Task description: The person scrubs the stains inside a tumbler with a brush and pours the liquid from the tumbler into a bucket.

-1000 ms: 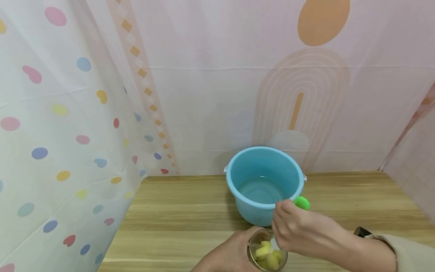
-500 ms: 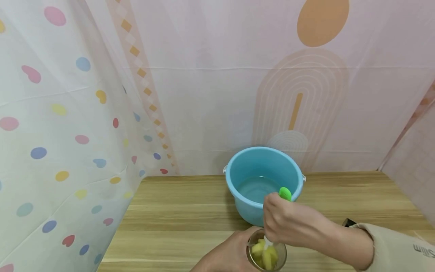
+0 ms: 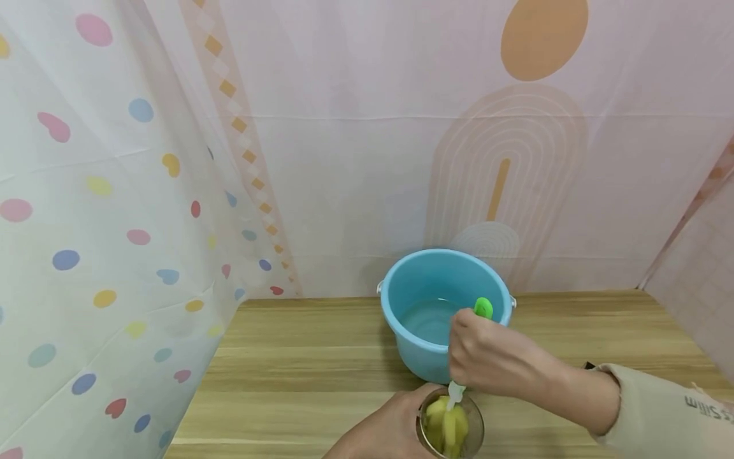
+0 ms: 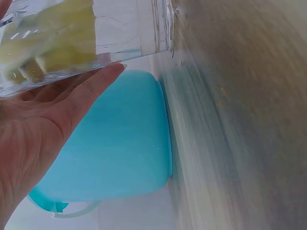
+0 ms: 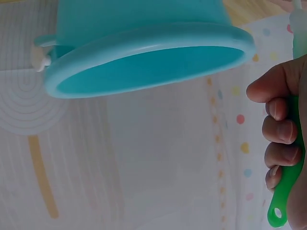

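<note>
My left hand [image 3: 388,428] grips a clear drinking glass [image 4: 127,26] at the near edge of the head view. Inside the glass sits the yellow sponge head [image 3: 446,426] of a cup brush, pressed against the wall in the left wrist view. Its white neck [image 3: 455,395] rises from the mouth of the glass. My right hand [image 3: 487,357] is wrapped round the brush's green handle [image 5: 287,184], thumb toward the neck. The handle's end pokes out beyond the little finger. Just beyond both hands stands a light blue bucket [image 3: 421,363], partly covered by my right hand.
Water [image 3: 430,319] shows in the bottom of the bucket. The wood-grain table [image 3: 287,363] runs back to a patterned curtain [image 3: 344,191]. A dotted curtain [image 3: 115,255] hangs along the left. A small dark object [image 3: 589,366] peeks out behind the right sleeve.
My right hand has shifted left, then up a little, with the brush handle turning more upright. The sponge has moved within the glass. My left hand and the glass stay nearly in place.
</note>
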`<action>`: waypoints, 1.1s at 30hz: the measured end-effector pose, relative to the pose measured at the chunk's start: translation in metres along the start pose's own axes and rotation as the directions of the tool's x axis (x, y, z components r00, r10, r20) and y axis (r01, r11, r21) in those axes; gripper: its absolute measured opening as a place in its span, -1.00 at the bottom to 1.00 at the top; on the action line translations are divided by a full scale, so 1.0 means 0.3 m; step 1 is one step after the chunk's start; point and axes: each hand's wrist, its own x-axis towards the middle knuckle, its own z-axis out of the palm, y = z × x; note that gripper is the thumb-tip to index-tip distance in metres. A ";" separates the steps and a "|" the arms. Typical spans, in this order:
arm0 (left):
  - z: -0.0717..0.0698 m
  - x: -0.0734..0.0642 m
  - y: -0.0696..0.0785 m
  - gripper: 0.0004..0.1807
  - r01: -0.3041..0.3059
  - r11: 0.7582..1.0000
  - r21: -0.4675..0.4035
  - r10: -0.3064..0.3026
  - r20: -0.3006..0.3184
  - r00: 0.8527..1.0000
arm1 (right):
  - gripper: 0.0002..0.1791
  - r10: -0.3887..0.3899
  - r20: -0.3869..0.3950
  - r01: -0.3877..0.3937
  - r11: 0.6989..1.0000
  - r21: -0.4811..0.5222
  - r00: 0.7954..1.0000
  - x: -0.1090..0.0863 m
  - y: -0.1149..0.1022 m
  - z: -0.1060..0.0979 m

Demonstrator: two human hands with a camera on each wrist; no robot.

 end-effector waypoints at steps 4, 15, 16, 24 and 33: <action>0.002 0.001 -0.003 -0.36 -0.020 1.000 0.023 0.020 -0.011 1.000 | -0.64 0.021 0.000 -0.021 0.999 0.034 1.000 -0.019 0.004 0.017; 0.002 0.001 -0.001 -0.30 0.010 1.000 0.010 -0.010 -0.014 1.000 | -0.65 0.044 -0.026 -0.041 0.996 0.084 0.999 -0.060 0.010 0.027; 0.003 0.000 -0.001 -0.30 0.013 1.000 0.008 -0.013 -0.017 1.000 | -0.65 0.047 -0.031 -0.044 0.995 0.090 0.998 -0.064 0.010 0.026; 0.003 0.000 0.000 -0.30 0.020 1.000 -0.005 -0.020 -0.013 1.000 | -0.71 0.042 -0.010 -0.041 0.992 0.122 0.999 -0.097 0.013 -0.003; 0.000 -0.004 0.000 -0.30 0.041 0.999 0.006 -0.041 -0.013 0.999 | -0.72 0.015 -0.003 -0.015 0.998 0.063 1.000 -0.092 0.020 -0.067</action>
